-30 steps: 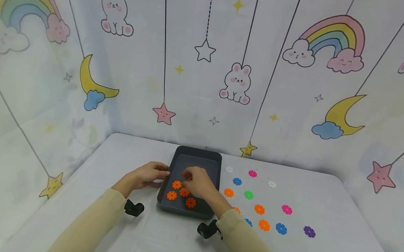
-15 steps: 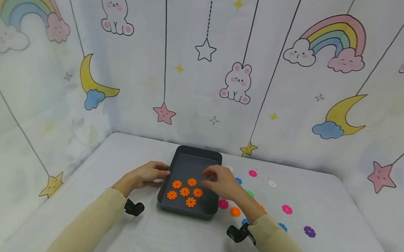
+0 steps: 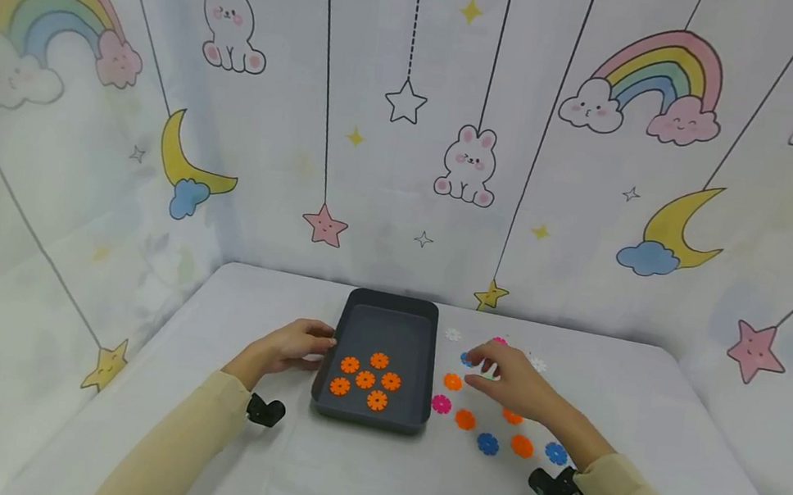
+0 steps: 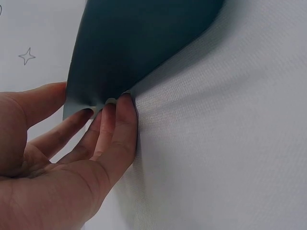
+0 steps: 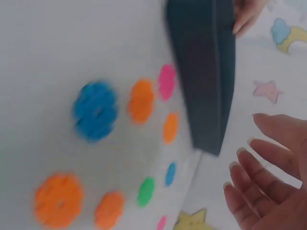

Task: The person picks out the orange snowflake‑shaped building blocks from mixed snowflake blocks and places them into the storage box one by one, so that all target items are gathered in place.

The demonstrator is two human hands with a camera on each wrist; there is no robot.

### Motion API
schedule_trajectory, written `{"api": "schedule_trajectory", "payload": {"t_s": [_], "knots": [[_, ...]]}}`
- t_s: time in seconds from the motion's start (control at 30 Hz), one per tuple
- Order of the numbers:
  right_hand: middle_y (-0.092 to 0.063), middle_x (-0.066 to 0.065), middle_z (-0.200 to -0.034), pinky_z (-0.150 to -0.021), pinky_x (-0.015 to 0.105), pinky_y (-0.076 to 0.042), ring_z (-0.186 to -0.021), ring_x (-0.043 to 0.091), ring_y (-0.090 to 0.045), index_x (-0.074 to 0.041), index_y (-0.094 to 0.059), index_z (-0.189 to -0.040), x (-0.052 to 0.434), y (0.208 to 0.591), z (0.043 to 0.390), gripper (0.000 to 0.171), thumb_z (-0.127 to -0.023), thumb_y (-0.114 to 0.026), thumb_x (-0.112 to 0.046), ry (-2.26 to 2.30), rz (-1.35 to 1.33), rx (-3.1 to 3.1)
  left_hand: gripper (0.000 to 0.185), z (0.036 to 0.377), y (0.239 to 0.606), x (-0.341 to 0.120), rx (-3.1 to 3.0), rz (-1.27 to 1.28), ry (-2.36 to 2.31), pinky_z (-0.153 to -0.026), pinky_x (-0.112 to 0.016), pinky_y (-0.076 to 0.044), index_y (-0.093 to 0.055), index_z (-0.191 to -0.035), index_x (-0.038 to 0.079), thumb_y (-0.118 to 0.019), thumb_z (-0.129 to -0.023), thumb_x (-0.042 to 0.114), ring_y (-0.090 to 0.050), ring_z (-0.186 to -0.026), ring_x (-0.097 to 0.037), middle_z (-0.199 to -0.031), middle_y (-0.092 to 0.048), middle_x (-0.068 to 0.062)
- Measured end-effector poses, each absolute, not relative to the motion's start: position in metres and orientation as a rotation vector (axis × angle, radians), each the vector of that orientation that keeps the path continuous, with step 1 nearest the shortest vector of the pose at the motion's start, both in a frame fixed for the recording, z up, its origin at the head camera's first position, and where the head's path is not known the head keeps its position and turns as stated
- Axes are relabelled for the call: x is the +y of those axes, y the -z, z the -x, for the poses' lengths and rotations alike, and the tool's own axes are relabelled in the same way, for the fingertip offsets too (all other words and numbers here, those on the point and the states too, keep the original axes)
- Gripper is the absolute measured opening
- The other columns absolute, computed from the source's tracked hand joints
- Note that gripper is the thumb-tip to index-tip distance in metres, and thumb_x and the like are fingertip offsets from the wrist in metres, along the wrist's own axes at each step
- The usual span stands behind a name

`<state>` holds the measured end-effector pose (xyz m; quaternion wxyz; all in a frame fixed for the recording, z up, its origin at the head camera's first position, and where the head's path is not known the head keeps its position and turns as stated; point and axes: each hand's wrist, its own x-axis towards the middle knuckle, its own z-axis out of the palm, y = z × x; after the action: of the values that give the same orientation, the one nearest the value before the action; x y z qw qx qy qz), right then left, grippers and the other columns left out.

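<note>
In the head view my left hand (image 3: 294, 344) rests against the left wall of a dark grey baking tray (image 3: 370, 418). Up close, in the left wrist view, its fingertips touch the tray's outer side (image 4: 129, 43). Several orange notched plastic discs, one of them an orange disc (image 3: 365, 379), lie flat inside the tray. Over the loose discs to its right hovers my right hand (image 3: 515, 382), thumb and fingers apart with nothing between them. A green disc (image 3: 491, 375) shows partly beneath it, and an orange disc (image 3: 453, 382) lies near the thumb.
Scattered right of the tray are a pink disc (image 3: 442, 404), blue discs (image 3: 488, 444), orange discs (image 3: 465, 419) and a white disc (image 3: 453, 335). My right forearm covers part of this area. A patterned backdrop (image 3: 407, 158) hangs behind the white table (image 3: 272, 290).
My right hand has left the orange disc in the tray and moved right, out over the loose discs. The left hand has stayed at the tray's side.
</note>
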<state>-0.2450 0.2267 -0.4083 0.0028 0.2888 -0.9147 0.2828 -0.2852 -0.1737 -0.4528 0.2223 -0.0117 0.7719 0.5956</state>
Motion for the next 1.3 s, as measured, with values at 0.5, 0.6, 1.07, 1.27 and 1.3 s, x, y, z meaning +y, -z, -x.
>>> {"api": "schedule_trajectory", "payload": {"t_s": [0.5, 0.6, 1.07, 1.27, 1.3], "knots": [[-0.068, 0.005, -0.106, -0.079, 0.022, -0.055, -0.094, 0.020, -0.061, 0.000, -0.068, -0.116, 0.309, 0.442, 0.234, 0.031, -0.092, -0.076, -0.017, -0.957, -0.778, -3.045, 0.053, 0.289, 0.456, -0.174, 2.138, 0.032, -1.643, -0.104, -0.050, -0.052, -0.042, -0.150, -0.003, -0.059, -0.105, 0.017, -0.055, -0.130, -0.037, -0.147, -0.050, -0.024], [-0.067, 0.004, -0.106, -0.080, 0.021, -0.055, -0.097, 0.021, -0.060, -0.001, -0.068, -0.116, 0.313, 0.447, 0.234, 0.031, -0.091, -0.077, -0.018, -0.982, -0.736, -3.078, 0.053, 0.289, 0.456, -0.174, 2.137, 0.032, -1.645, -0.104, -0.051, -0.052, -0.042, -0.151, -0.003, -0.059, -0.105, 0.018, -0.055, -0.130, -0.036, -0.147, -0.050, -0.024], [-0.063, 0.005, -0.108, -0.081, 0.022, -0.053, -0.100, 0.023, -0.056, -0.005, -0.068, -0.113, 0.314, 0.450, 0.238, 0.029, -0.090, -0.078, -0.020, -1.111, -0.667, -3.136, 0.052, 0.288, 0.453, -0.174, 2.134, 0.049, -1.639, -0.105, -0.050, -0.052, -0.043, -0.150, -0.003, -0.059, -0.105, 0.017, -0.054, -0.130, -0.036, -0.147, -0.050, -0.023], [-0.063, 0.004, -0.098, -0.075, 0.023, -0.053, -0.092, 0.023, -0.056, -0.004, -0.067, -0.108, 0.313, 0.455, 0.241, 0.023, -0.091, -0.076, -0.016, -1.155, -0.656, -3.119, 0.051, 0.289, 0.454, -0.174, 2.142, 0.052, -1.628, -0.104, -0.050, -0.053, -0.044, -0.149, -0.003, -0.059, -0.105, 0.017, -0.055, -0.129, -0.036, -0.146, -0.052, -0.023], [-0.063, 0.004, -0.096, -0.074, 0.023, -0.054, -0.090, 0.023, -0.056, -0.004, -0.067, -0.107, 0.313, 0.456, 0.241, 0.021, -0.091, -0.075, -0.015, -1.160, -0.658, -3.113, 0.050, 0.289, 0.454, -0.174, 2.141, 0.056, -1.633, -0.103, -0.050, -0.053, -0.044, -0.149, -0.003, -0.059, -0.105, 0.017, -0.055, -0.129, -0.036, -0.146, -0.052, -0.022]]}}
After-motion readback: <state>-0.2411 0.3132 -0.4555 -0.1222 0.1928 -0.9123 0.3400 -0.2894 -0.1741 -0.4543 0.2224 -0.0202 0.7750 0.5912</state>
